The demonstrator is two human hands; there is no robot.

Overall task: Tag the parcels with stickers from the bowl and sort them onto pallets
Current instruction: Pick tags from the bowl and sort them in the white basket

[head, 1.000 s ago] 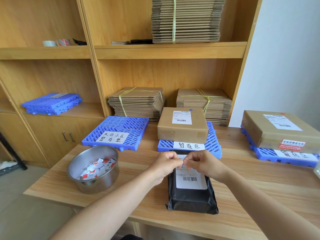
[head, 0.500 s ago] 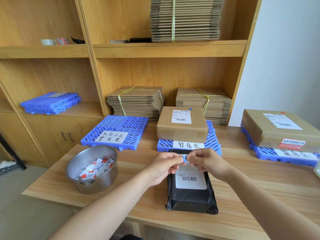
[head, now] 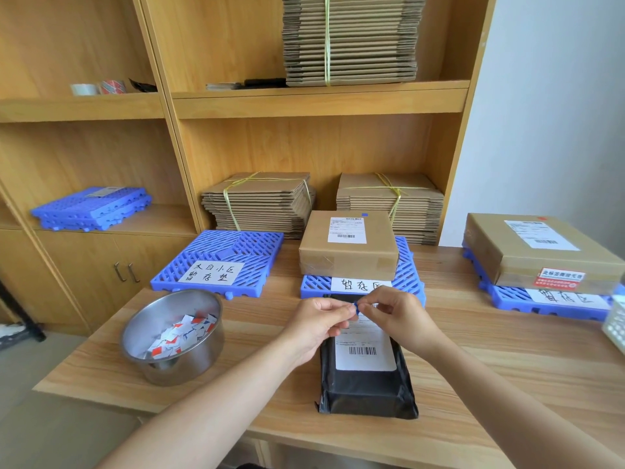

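A black poly parcel (head: 367, 390) with a white barcode label lies on the table in front of me. Above its far end, my left hand (head: 319, 321) and my right hand (head: 394, 316) meet fingertip to fingertip and pinch a small blue sticker (head: 355, 308) between them. To the left stands a steel bowl (head: 142, 363) holding several red, blue and white stickers. Three blue pallets line the back of the table: the left pallet (head: 267, 245) bare, the middle pallet (head: 411, 275) under a brown box (head: 348, 255), the right pallet (head: 507, 296) under a larger brown box (head: 507, 245).
Bundles of flat cardboard (head: 260, 201) sit on the shelf behind the pallets, with another bundle higher up. Spare blue pallets (head: 91, 208) lie on the left shelf, tape rolls (head: 98, 88) above. A white basket edge (head: 617, 324) shows at far right.
My hands have stayed together over the parcel's far end, working the small sticker; a blue piece now shows between the fingertips. The parcel has not moved.
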